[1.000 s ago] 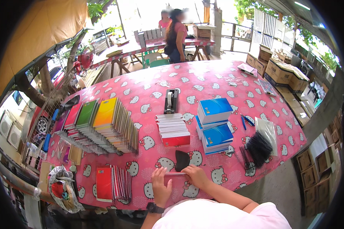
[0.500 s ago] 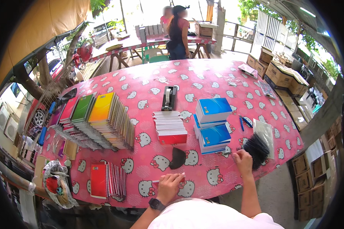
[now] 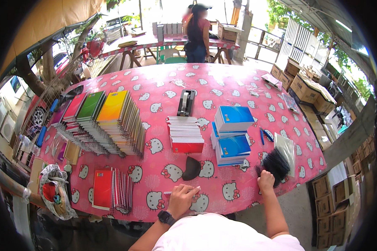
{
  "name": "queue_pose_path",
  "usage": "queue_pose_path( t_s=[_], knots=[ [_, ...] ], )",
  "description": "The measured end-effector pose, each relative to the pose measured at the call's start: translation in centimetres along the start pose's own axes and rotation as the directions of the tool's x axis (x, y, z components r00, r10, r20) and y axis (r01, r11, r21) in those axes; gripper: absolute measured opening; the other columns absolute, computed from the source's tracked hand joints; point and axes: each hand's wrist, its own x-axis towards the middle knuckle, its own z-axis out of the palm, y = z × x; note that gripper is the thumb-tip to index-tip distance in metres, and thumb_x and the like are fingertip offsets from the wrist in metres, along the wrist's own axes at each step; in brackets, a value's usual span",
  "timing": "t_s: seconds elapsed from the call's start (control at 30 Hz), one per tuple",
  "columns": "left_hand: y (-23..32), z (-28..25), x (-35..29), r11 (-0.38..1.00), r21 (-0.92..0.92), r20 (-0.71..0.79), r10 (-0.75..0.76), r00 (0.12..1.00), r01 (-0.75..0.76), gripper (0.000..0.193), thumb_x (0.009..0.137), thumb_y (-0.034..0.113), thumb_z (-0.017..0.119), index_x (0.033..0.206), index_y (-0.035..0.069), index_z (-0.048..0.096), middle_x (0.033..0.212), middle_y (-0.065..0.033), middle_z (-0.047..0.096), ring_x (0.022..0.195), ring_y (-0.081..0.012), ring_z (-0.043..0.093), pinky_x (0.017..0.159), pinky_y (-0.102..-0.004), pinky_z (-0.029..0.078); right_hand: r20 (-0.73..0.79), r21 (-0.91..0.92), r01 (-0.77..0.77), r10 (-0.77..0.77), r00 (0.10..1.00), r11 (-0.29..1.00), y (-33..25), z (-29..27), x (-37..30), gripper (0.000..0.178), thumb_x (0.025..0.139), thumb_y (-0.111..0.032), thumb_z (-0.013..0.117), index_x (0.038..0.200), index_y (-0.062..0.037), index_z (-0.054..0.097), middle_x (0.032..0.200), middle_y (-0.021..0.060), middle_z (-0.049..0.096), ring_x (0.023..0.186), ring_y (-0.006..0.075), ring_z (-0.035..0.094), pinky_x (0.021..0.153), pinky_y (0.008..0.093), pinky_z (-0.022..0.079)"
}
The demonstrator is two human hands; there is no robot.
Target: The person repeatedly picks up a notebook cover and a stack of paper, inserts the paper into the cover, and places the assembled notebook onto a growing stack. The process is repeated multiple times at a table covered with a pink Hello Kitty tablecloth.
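My left hand [image 3: 182, 197] is at the table's near edge, its fingers closed over a small red notebook that my hand mostly hides; only a thin edge shows. To the right, my right hand [image 3: 266, 182] pinches at the near edge of a heap of black spiral binding coils [image 3: 276, 164]. How many coils it grips cannot be seen. Beyond my left hand lies a dark, rounded flat piece [image 3: 192, 168]. Behind that is a stack of red-covered pages [image 3: 187, 147]. Blue-covered pads [image 3: 233, 146] are piled to its right.
Spiral notebooks in yellow [image 3: 114, 106], green and pink rise in tall stacks at left. Red spiral notebooks [image 3: 102, 188] lie near left, beside a cloth bag [image 3: 54, 190]. A tape dispenser [image 3: 186, 102], blue pliers [image 3: 268, 134] and a clear plastic sheet [image 3: 285, 146] are farther off. Two people stand beyond.
My right hand has moved down onto the near edge of the coils and its fingers have closed. My left hand stays over the notebook. The view has shifted slightly.
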Motion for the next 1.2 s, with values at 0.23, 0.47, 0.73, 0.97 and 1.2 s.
queue_pose_path(
  t_s=[0.23, 0.47, 0.73, 0.97, 1.2],
  knots=[
    [-0.1, 0.0, -0.5, 1.000, 0.013, -0.014, 0.009, 1.000, -0.009, 0.035, 0.072, 0.008, 0.065, 0.106, 0.017, 0.069, 0.088, 0.0011, 0.061, 0.085, -0.0190, 0.056, 0.075, -0.0346, 0.043, -0.059, 0.253, 0.105, -0.093, 0.994, 0.962, 1.1, -2.9, -0.1, 0.013, 0.068, -0.013, 0.067, 0.075, -0.0023, 0.062, 0.086, 0.0173, 0.062, 0.087, 0.0338, 0.061, 0.081, 0.0409, 0.050],
    [0.0, 0.2, -0.6, 0.999, -0.020, -0.041, -0.030, 0.999, 0.029, 0.031, 0.075, 0.009, 0.064, 0.105, 0.011, 0.067, 0.086, -0.0016, 0.061, 0.081, -0.0207, 0.056, 0.072, -0.0351, 0.044, -0.195, 0.546, 0.311, -0.243, 0.950, 0.778, 0.4, -5.1, -3.3, 0.010, 0.068, 0.001, 0.054, 0.078, 0.0026, 0.053, 0.076, 0.0155, 0.055, 0.068, 0.0296, 0.054, 0.064, 0.0378, 0.045],
    [0.0, 0.5, -0.1, 0.997, 0.011, -0.099, -0.076, 0.992, 0.078, 0.029, 0.074, 0.007, 0.062, 0.103, 0.007, 0.065, 0.088, -0.0058, 0.063, 0.082, -0.0244, 0.058, 0.071, -0.0371, 0.045, 0.142, 0.971, 0.021, -0.644, 0.752, 0.239, -16.7, -7.0, -11.8, 0.062, 0.083, -0.015, 0.068, 0.137, -0.0019, 0.042, 0.093, 0.0052, 0.058, 0.080, 0.0126, 0.052, 0.071, 0.0254, 0.045],
    [-0.7, 0.3, -0.5, 0.997, -0.012, -0.109, -0.075, 0.991, 0.075, 0.038, 0.071, 0.004, 0.063, 0.109, 0.004, 0.062, 0.086, -0.0098, 0.062, 0.081, -0.0274, 0.058, 0.072, -0.0395, 0.047, 0.138, 0.990, -0.044, -0.831, 0.539, 0.136, -18.5, -6.1, -12.7, 0.074, 0.095, -0.029, 0.056, 0.149, -0.0042, 0.012, 0.086, 0.0036, 0.056, 0.077, 0.0119, 0.052, 0.071, 0.0237, 0.045],
    [0.2, 0.4, -0.7, 0.933, -0.176, -0.091, -0.334, 0.938, 0.315, 0.030, 0.080, 0.008, 0.064, 0.109, 0.003, 0.061, 0.082, -0.0116, 0.062, 0.078, -0.0286, 0.058, 0.071, -0.0389, 0.047, 0.291, 0.849, -0.518, -0.910, 0.296, 0.103, -18.1, -7.6, -12.1, 0.073, 0.100, -0.035, 0.043, 0.150, -0.0098, -0.004, 0.076, 0.0029, 0.055, 0.058, 0.0065, 0.044, 0.053, 0.0215, 0.038]
  ],
)
